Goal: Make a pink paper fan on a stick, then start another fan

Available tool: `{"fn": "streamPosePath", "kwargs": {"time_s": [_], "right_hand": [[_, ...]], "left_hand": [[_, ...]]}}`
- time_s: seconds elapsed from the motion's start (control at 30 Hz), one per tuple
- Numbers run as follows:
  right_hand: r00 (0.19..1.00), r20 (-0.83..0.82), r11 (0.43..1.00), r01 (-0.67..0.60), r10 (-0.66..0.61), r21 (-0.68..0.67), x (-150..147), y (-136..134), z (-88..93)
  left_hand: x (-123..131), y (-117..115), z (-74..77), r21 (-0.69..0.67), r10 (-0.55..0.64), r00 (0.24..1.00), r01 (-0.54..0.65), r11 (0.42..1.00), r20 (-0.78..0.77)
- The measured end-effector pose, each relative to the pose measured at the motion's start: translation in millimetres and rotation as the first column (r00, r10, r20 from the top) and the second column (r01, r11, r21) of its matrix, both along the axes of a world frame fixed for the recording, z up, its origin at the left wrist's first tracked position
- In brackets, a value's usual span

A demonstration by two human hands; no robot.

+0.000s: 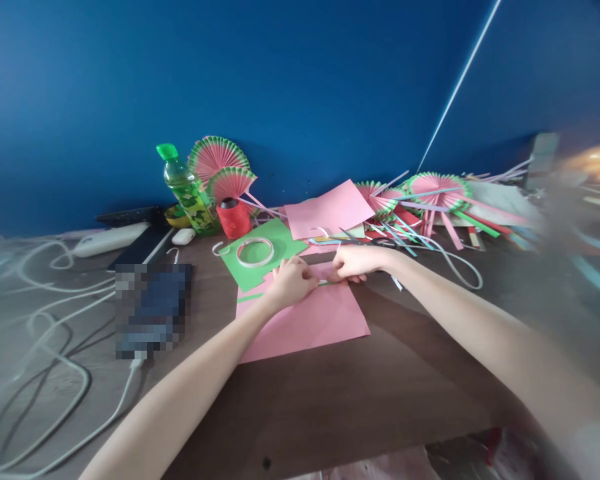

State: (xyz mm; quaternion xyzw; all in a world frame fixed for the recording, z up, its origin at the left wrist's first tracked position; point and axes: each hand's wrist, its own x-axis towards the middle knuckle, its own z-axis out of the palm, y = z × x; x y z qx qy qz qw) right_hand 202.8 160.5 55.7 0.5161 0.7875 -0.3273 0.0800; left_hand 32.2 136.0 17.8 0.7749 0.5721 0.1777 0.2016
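A pink sheet of paper (305, 327) lies on the dark table with a narrow green strip (250, 298) along its far edge. My left hand (293, 281) is closed, its fingers bunched over that edge, pressing on the sheet. Close to its right, my right hand (353, 262) is curled in a pinch at the same edge. A short pale strip (323, 283) shows between the two hands; the fingertips hide its ends. Beyond my left hand, a roll of tape (255, 264) lies flat on a green sheet (290, 233). Scissors (353, 238) lie partly hidden behind my right hand.
A green-capped bottle (190, 193), a red spool (233, 220) and pleated paper fans (219, 160) stand along the blue wall. Another pink sheet (327, 210) and several paper strips (410, 237) lie behind my hands. At left are a phone (163, 307) and white cables (80, 360).
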Motion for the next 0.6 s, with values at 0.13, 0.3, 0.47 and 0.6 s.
{"fn": "streamPosePath", "kwargs": {"time_s": [0.13, 0.3, 0.47, 0.6], "right_hand": [[1.0, -0.008, 1.0, -0.001, 0.001, -0.005, 0.6, -0.1, -0.4], [1.0, -0.008, 1.0, -0.001, 0.001, -0.008, 0.1, 0.5, -0.6], [1.0, -0.009, 1.0, 0.009, -0.009, -0.004, -0.8, -0.2, -0.6], [1.0, 0.001, 1.0, 0.012, -0.012, 0.0, -1.2, -1.2, 0.8]], "left_hand": [[0.5, -1.0, 1.2, 0.004, 0.002, 1.0, -0.002, 1.0, 0.002], [1.3, -0.5, 0.6, 0.004, 0.006, 1.0, -0.006, 1.0, 0.011], [1.6, 0.4, -1.8, 0.021, 0.008, 1.0, -0.008, 1.0, 0.008], [1.8, 0.4, -2.3, 0.02, 0.008, 1.0, -0.008, 1.0, 0.0]]}}
